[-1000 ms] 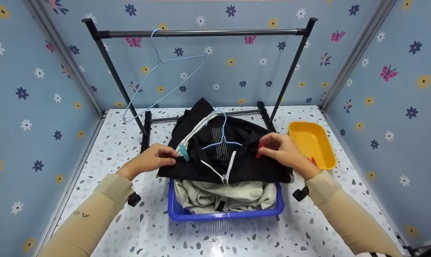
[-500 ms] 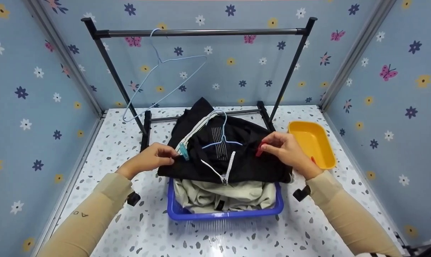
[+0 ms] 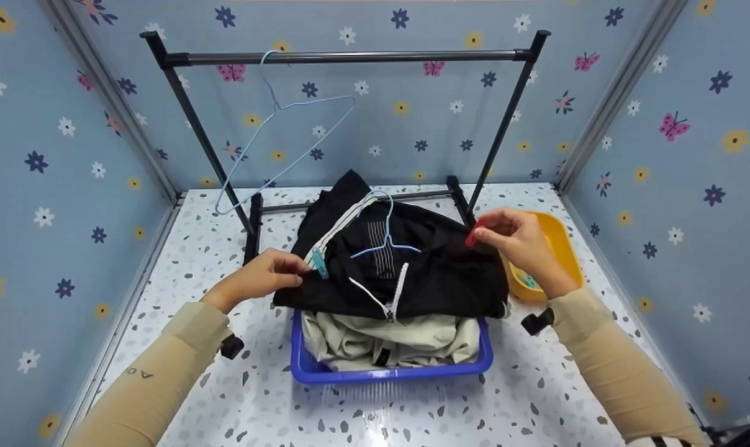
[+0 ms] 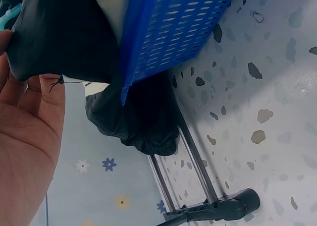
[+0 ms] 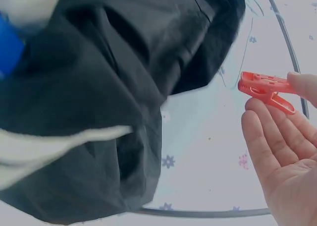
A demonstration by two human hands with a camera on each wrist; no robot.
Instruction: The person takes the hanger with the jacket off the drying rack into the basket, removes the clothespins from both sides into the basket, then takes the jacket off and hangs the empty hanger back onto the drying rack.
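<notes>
A black zip jacket (image 3: 443,288) with white trim lies over a blue basket (image 3: 392,375), a light blue wire hanger (image 3: 387,243) rising out of its neck. My left hand (image 3: 260,277) pinches the jacket's left shoulder beside a teal clothespin (image 3: 320,263). In the left wrist view, black cloth (image 4: 59,42) covers part of those fingers. Between thumb and fingertips, my right hand (image 3: 521,245) holds a red clothespin (image 3: 475,232) near the jacket's right side. The right wrist view shows this red clothespin (image 5: 267,89) apart from the cloth.
Behind the jacket stands a black garment rack (image 3: 362,58) with an unused blue wire hanger (image 3: 288,105) on its bar. A yellow tray (image 3: 558,233) with teal clothespins (image 3: 526,280) is partly behind my right hand. Pale green clothing (image 3: 350,338) fills the basket.
My right hand has lifted the red clothespin off the jacket's right shoulder, moving up and to the right, over the yellow tray's near side. The left hand stays in place.
</notes>
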